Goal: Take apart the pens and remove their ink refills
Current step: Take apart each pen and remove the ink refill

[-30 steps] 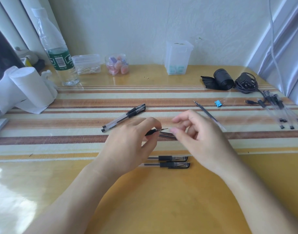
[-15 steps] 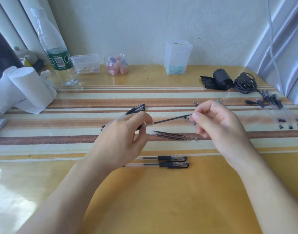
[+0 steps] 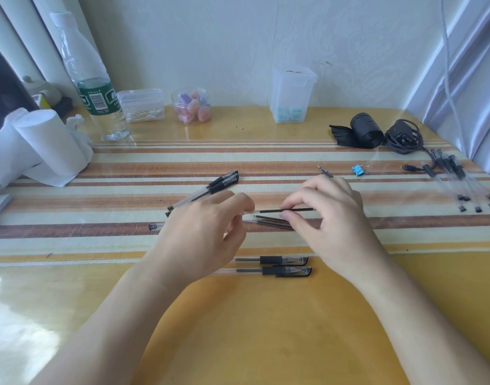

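**Refill held between both hands, over the striped mat**

Nearest the wrists: two capped pens (image 3: 274, 265) lie side by side on the table (image 3: 266, 329), just below both hands, caps to the right.

Left hand (image 3: 202, 234): fingers curled, thumb and forefinger closed narrow on the clear end of the refill (image 3: 285, 210). A clear barrel (image 3: 156, 226) sticks out from under the hand on its left; whether the hand grips it, cannot tell.

Right hand (image 3: 332, 220): fingertips (image 3: 286, 215) pinched narrow on the dark end of the same refill. The refill runs level between the two pinches, raised off the mat.

Just beneath it, between the two thumbs: two loose refills (image 3: 271, 221) flat on the table.

Beyond the left knuckles: two more capped pens (image 3: 210, 188), angled. Beyond the right knuckles: a pen tip (image 3: 325, 171), then a blue clip (image 3: 358, 170). Far right, well apart: a cluster of emptied barrels (image 3: 457, 182).
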